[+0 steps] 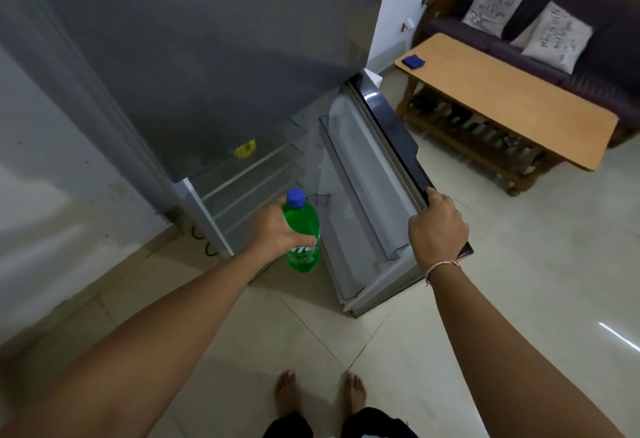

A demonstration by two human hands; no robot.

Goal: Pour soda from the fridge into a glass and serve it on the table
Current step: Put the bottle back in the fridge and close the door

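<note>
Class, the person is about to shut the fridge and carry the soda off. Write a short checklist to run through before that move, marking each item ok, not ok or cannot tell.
1. Left hand grips the soda bottle: ok.
2. Blue cap on the bottle: ok.
3. Bottle clear of the fridge shelves: ok.
4. Right hand holds the fridge door edge: ok.
5. Door closed: not ok.
6. Glass ready on the table: not ok, none visible.

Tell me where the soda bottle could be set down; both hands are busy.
Most of the wooden table top is bare, from the blue cloth at its far corner to the near end. The fridge door bin beside the green bottle also looks empty.
</note>
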